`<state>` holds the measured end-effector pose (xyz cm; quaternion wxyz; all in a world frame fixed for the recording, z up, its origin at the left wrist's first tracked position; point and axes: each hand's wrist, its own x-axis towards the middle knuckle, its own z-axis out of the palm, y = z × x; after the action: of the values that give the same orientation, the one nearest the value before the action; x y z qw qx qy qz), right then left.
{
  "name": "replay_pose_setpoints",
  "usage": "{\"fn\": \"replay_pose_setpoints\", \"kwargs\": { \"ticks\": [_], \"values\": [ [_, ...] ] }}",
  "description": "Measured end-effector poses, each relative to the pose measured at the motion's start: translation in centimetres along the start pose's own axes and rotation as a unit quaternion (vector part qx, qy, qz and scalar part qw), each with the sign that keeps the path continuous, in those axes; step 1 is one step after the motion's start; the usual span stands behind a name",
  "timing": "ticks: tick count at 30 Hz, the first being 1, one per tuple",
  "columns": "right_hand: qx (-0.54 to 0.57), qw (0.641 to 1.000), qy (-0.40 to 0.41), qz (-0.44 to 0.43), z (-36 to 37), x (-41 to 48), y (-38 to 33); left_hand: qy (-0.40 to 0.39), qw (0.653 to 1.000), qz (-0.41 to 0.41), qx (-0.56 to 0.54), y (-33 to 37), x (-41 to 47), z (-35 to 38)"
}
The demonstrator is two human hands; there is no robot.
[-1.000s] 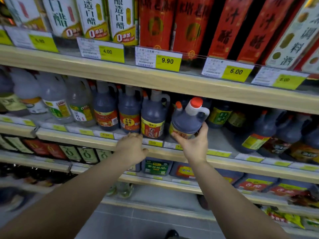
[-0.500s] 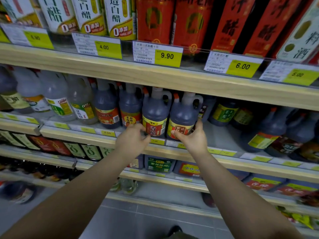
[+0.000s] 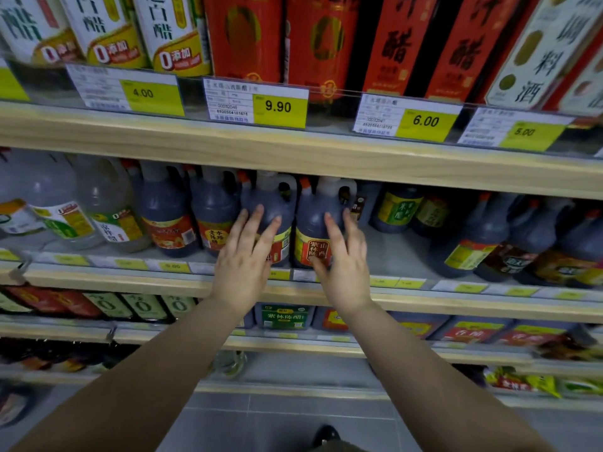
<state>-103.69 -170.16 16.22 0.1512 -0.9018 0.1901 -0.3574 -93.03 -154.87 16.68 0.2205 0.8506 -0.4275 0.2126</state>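
**Inspector:** Clearance at the shelf?

**Me:** Tight. My left grip and right grip are both spread wide, fingers straight, holding nothing. The left fingers lie flat on the left dark bottle. The right fingers lie on the right dark bottle, with the thumb at the foot of its label. Both bottles stand at the front edge of the middle shelf, just beside each other. The upper shelf board hangs close over their necks. More dark bottles crowd the left side. To the right of the pair is a bare stretch of shelf.

**Inspector:** Anything obscured?

**Me:** The board cuts off the tops of the necks. My left grip covers most of the left bottle's label. The price strips along the shelf edge are too blurred to read, but the 9.90 tag above reads clearly.

**Inspector:** Orientation?

**Me:** Both bottles are upright, long axis vertical, necks up, labels facing me, handles at the upper right shoulder.
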Motion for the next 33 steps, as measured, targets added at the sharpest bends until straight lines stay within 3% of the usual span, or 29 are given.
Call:
{"fn": "replay_pose_setpoints", "kwargs": {
  "ticks": [9,14,17,21,24,28,33],
  "values": [
    [0.035,0.999,0.004,-0.005,0.3,1.2,0.9,0.021,1.0,-0.014,0.01,0.5,1.0,1.0],
    [0.055,0.997,-0.042,0.029,0.1,1.4,0.5,0.024,0.999,-0.028,0.015,0.6,1.4,1.4],
    [0.028,0.997,-0.066,0.037,-0.4,1.2,0.0,-0.012,0.998,-0.061,0.017,1.4,1.5,0.9],
    [-0.039,0.994,-0.094,0.033,-1.4,-0.2,-1.9,-0.125,0.99,-0.067,-0.004,2.0,-0.2,-1.4],
    [-0.061,0.978,-0.195,0.039,-1.5,-2.0,-4.4,-0.243,0.964,-0.101,0.023,0.3,-3.4,-4.1],
    [-0.086,0.92,-0.378,0.058,-1.0,-3.0,-8.5,-0.334,0.914,-0.217,0.074,-3.4,-9.1,-8.1],
    [-0.086,0.861,-0.499,-0.055,1.1,-4.0,-14.2,-0.34,0.863,-0.359,0.103,-5.4,-16.3,-13.2]
  ]
}}
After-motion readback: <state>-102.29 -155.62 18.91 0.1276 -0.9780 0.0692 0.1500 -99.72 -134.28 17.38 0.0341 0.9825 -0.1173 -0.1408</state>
